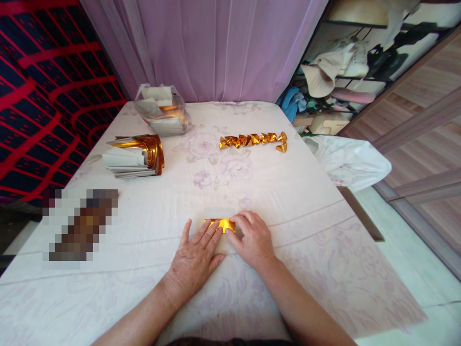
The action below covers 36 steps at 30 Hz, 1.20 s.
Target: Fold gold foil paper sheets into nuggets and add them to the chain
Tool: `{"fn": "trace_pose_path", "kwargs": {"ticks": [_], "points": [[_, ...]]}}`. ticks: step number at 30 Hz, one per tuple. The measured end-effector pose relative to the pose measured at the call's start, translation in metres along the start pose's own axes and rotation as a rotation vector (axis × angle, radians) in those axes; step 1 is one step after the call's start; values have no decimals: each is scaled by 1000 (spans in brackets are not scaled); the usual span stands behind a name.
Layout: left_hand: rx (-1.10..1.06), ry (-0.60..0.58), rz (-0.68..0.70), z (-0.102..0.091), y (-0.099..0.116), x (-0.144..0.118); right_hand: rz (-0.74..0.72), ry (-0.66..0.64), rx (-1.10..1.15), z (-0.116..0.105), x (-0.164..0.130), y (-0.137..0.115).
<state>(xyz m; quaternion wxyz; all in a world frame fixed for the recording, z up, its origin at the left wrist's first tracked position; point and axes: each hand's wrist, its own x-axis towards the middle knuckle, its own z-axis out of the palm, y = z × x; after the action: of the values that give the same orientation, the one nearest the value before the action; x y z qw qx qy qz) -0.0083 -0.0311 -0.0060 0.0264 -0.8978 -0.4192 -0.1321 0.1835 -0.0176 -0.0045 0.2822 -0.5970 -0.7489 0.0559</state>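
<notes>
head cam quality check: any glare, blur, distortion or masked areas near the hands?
Head view: wide-angle warp bends the bed edges and the floor at right; gold foil paper under the left hand and right hand throws a bright specular glint; light is soft and even, shadows faint; a pixelated block masks something at left; the row of folded gold pieces is sharp.
</notes>
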Motion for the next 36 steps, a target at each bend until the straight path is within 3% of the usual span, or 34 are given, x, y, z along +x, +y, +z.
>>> {"fn": "trace_pose_path", "kwargs": {"ticks": [9, 23, 36], "points": [[-2, 35, 9, -3, -1, 0, 6, -10, 2, -1, 0, 0], [-40, -7, -26, -2, -2, -4, 26, -46, 45, -1, -2, 1], [0, -36, -4, -3, -4, -7, 59, -57, -56, -2, 1, -11]]}}
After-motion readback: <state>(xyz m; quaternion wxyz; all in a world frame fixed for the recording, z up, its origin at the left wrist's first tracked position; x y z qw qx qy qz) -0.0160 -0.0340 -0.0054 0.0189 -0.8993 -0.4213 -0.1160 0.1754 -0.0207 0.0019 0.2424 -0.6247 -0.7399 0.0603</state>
